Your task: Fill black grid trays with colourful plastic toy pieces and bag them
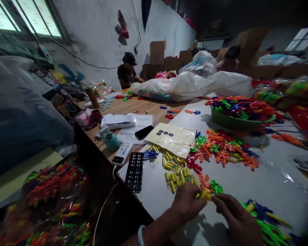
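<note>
My left hand and my right hand meet low in the view over a white table. Both pinch the same small yellow plastic piece between their fingertips. Just beyond the hands lie several loose yellow pieces, a heap of orange, red and green pieces and a small green piece. More green, blue and yellow pieces lie to the right of my right hand. My left wrist wears a pale bracelet.
A green bowl heaped with coloured pieces stands further back. A black grid tray, a phone, a teal cup and a plastic pouch lie at left. Two people sit behind white bags.
</note>
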### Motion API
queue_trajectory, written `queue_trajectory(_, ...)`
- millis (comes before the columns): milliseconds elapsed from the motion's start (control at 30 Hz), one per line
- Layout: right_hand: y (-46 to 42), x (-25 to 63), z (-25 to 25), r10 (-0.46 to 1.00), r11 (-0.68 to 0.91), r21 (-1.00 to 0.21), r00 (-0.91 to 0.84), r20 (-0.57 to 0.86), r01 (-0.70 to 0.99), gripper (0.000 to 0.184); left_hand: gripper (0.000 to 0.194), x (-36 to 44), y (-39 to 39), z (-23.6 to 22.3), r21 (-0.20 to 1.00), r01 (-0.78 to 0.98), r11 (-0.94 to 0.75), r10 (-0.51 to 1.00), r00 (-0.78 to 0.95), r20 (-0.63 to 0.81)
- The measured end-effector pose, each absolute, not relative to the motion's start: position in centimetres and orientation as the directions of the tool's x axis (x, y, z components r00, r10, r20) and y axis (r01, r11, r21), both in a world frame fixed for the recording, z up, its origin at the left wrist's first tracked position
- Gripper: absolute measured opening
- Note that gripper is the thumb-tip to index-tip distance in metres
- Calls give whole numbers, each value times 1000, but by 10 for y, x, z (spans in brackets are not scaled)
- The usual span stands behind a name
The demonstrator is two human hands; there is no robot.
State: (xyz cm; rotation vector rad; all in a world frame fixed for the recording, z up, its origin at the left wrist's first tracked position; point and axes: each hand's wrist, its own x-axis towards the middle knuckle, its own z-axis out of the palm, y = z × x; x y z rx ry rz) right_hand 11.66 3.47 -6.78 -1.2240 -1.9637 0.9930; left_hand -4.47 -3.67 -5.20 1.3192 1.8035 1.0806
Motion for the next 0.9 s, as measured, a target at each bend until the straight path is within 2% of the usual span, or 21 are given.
queue_trajectory(67,47,127,-64,857,269,-865,-516,14,423,42,14,-51,-38,-54,883,460,98,988,-152,-31)
queue_trajectory(133,53,134,-64,836,210,-893,-547,-47,398,40,17,-52,-38,-58,869,487,86,995,-82,-53)
queue_trajectory(333,35,150,-60,842,-48,-925,-483,-241,377,43,23,-30,-39,-59,836,546,50,992,70,-105)
queue_trajectory(467,44,200,-40,900,-89,-895,-349,-260,437,42,49,-33,-54,-50,879,470,-82,995,85,48)
queue_trajectory(533,54,228,-27,949,1,-836,-265,-173,548,40,45,-49,-60,-53,860,495,-119,992,23,124)
queue_trajectory(600,60,237,-21,981,165,-713,-191,45,682,34,34,-70,-60,-60,820,569,-60,981,-119,154)
queue_trajectory(667,62,217,-25,930,357,-575,-223,292,736,23,24,-88,-55,-68,743,665,71,927,-319,196)
queue_trajectory(733,62,171,-39,859,512,-575,-395,327,637,19,25,-99,-44,-73,657,742,132,888,-383,255)
queue_trajectory(767,61,145,-48,807,585,-573,-482,341,573,26,29,-102,-38,-74,623,772,127,886,-371,279)
queue_trajectory(833,60,97,-63,627,759,-470,-699,343,450,34,37,-106,-25,-74,578,812,75,907,-297,300)
queue_trajectory(900,59,68,-73,530,826,-378,-803,272,417,31,42,-110,-13,-73,538,842,24,932,-214,292)
